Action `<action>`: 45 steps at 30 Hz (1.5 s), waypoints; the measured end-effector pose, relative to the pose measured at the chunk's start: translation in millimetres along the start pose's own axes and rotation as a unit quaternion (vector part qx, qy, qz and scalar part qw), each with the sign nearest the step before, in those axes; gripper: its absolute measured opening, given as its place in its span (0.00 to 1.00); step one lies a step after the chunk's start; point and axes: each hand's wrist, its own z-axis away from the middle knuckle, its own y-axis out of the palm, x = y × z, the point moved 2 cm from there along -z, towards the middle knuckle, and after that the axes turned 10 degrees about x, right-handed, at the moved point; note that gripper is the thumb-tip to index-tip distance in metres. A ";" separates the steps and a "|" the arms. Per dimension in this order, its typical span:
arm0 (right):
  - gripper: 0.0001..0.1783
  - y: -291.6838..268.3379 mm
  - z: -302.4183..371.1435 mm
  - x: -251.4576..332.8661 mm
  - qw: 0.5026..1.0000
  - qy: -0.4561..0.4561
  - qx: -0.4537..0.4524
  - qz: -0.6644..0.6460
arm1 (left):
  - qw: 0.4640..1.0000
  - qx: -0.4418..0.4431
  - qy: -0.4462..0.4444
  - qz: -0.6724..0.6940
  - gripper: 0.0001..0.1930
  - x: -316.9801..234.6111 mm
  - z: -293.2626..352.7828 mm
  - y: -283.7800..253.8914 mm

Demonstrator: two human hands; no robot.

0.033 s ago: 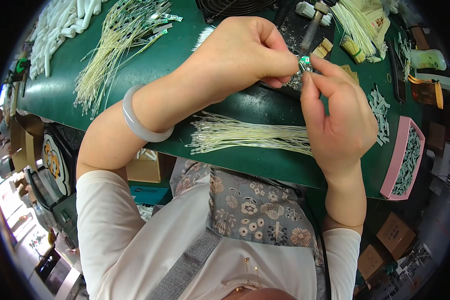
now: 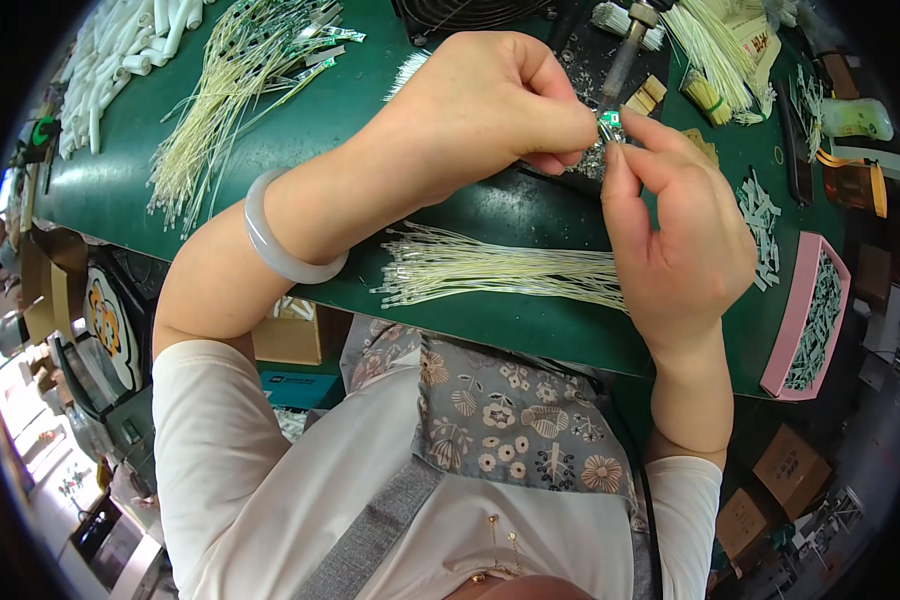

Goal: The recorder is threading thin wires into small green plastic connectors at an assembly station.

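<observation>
A small green circuit board (image 2: 611, 118) sits between my hands, just below the tip of a soldering iron (image 2: 626, 62). My right hand (image 2: 678, 225) pinches the board's near end between thumb and fingers. From the left, my left hand (image 2: 515, 105) meets it with curled fingers pressed together at the board's edge; whatever they grip is hidden. A bundle of thin pale wires (image 2: 500, 268) lies on the green table below my hands, its right end covered by my right hand.
Wires with small boards (image 2: 225, 110) and white tubes (image 2: 135, 50) lie at the far left. A black fan (image 2: 470, 12) stands at the back. On the right are loose grey-green pieces (image 2: 760, 225), a pink tray (image 2: 792, 318) of similar pieces, and more wire bundles (image 2: 710, 50).
</observation>
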 end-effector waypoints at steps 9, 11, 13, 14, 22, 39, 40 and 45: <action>0.09 1.4 -0.7 -4.3 1.000 0.005 0.010 -0.010 | 0.997 -0.008 0.019 -0.073 0.05 3.1 -1.5 -3.5; 0.09 -3.4 -2.3 -6.4 0.999 0.014 0.024 -0.026 | 0.995 -0.010 0.014 -0.094 0.05 1.9 -1.0 -2.0; 0.08 -10.9 -1.5 -10.8 0.993 0.066 0.047 -0.082 | 0.993 -0.011 0.010 -0.114 0.05 2.1 -1.2 -1.8; 0.07 -13.2 0.3 -9.6 0.981 0.136 0.066 -0.118 | 0.990 -0.014 0.009 -0.139 0.05 4.7 -0.4 -1.9; 0.09 -13.2 19.7 -14.6 0.878 0.328 0.123 -0.326 | 0.970 -0.026 0.058 -0.233 0.06 8.8 17.1 9.2; 0.08 -12.0 22.9 -19.4 0.843 0.272 0.199 -0.419 | 0.844 0.058 0.110 -0.522 0.08 9.1 69.1 -18.2; 0.08 -10.5 23.9 -18.2 0.845 0.263 0.199 -0.420 | 0.840 0.074 0.113 -0.526 0.08 16.2 73.4 -18.0; 0.08 -7.5 26.6 -19.6 0.853 0.254 0.201 -0.410 | 0.839 0.092 0.078 -0.531 0.05 18.9 70.9 -16.8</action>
